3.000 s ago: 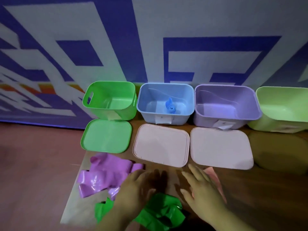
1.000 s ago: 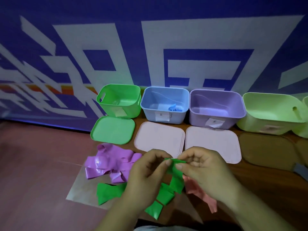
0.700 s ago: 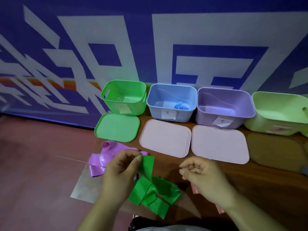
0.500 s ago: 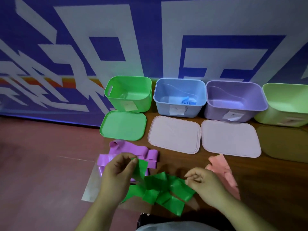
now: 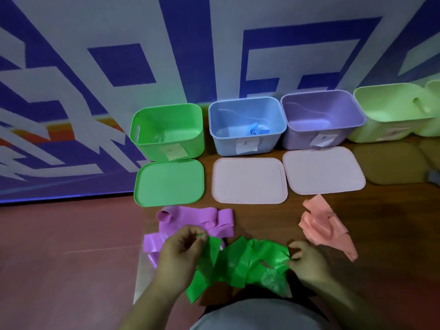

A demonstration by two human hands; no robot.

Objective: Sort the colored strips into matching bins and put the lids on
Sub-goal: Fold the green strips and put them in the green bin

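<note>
Both hands pinch glossy, crumpled green strip btwn them.

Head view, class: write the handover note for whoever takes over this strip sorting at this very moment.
Left hand pinches one end of the green strip. Right hand pinches the other end.
Purple strips lie just beyond the left hand on the table. Pink strips lie to the right.
Done: a blue strip is in the blue bin.
Left: green strip into the green bin and purple strips into the purple bin. No pink bin shows for the pink strips. The green lid and pale lids still lie in front of the bins.
</note>
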